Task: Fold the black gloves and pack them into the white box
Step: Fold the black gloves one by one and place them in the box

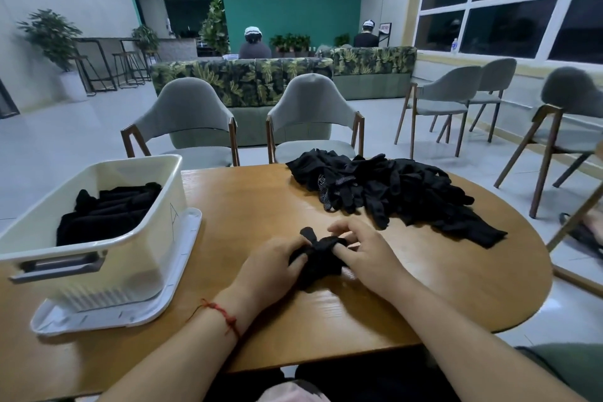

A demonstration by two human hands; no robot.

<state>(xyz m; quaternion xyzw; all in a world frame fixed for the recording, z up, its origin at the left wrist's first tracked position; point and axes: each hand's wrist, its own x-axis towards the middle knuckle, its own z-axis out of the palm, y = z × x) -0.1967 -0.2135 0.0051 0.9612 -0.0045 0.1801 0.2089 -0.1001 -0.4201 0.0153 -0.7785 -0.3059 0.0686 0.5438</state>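
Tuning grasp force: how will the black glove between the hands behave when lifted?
Likely floppy: the glove bunches between the left hand and right hand. Probably light: thin fabric, like the limp pile on the table. May unfold if released, given the loose end sticking up.

Left hand (272, 266) and right hand (362, 254) hide most of the glove (321, 256).

This looks like a café or lounge. The wooden table (261, 199) under the left hand (270, 266) and right hand (362, 254) faces padded chairs (186, 121), and beyond them are leaf-print sofas (241, 78) with two seated people (254, 46). Far left of the left hand stand bar stools (129, 67), a counter (176, 46) and potted plants (52, 36). Far right of the right hand are big windows (509, 0).
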